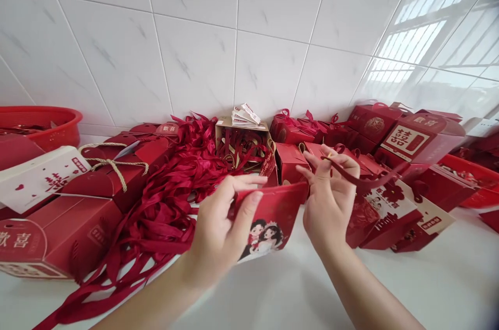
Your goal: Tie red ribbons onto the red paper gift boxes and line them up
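My left hand (224,226) grips a small red box (286,210) by its top left edge, thumb in front and fingers behind. A cartoon couple is printed on the box's lower front. Just right of the box, my right hand (331,195) is raised, its thumb and index finger pinching the end of a dark red ribbon (370,183). The ribbon has a gold-coloured tip and loops out to the right. Behind the hands, an open box (223,144) holds coiled ribbons, with white cards (245,116) on top.
A large heap of crimson ribbons (167,200) lies left of my left hand. Red gift boxes (78,215) stand at the left, and more boxes (423,137) at the right. Red plastic basins (64,130) sit at both sides. A tiled wall (198,60) rises behind.
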The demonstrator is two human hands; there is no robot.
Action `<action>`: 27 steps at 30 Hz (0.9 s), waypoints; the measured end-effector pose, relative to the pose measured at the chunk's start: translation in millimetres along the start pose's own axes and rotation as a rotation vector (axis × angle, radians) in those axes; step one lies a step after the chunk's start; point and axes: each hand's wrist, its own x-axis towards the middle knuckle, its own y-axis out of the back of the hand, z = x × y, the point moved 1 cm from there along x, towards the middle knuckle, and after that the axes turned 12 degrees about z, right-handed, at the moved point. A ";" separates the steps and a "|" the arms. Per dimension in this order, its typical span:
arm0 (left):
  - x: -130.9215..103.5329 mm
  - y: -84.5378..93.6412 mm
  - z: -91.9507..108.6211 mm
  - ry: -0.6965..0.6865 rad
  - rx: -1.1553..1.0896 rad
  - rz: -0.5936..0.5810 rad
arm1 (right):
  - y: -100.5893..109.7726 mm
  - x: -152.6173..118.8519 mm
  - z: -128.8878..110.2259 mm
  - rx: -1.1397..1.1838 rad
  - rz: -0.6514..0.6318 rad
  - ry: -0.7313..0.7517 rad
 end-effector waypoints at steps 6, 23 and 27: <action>10.3 9.8 -0.2 0.122 0.019 0.091 | 7.5 2.3 -13.3 0.030 -0.366 -0.092; 8.7 10.5 -1.3 -0.136 0.064 0.115 | 3.9 -16.3 -9.1 -0.142 -0.569 0.056; 6.4 9.3 -1.6 -0.142 0.023 0.095 | 4.7 -16.0 -11.6 -0.168 -0.554 0.146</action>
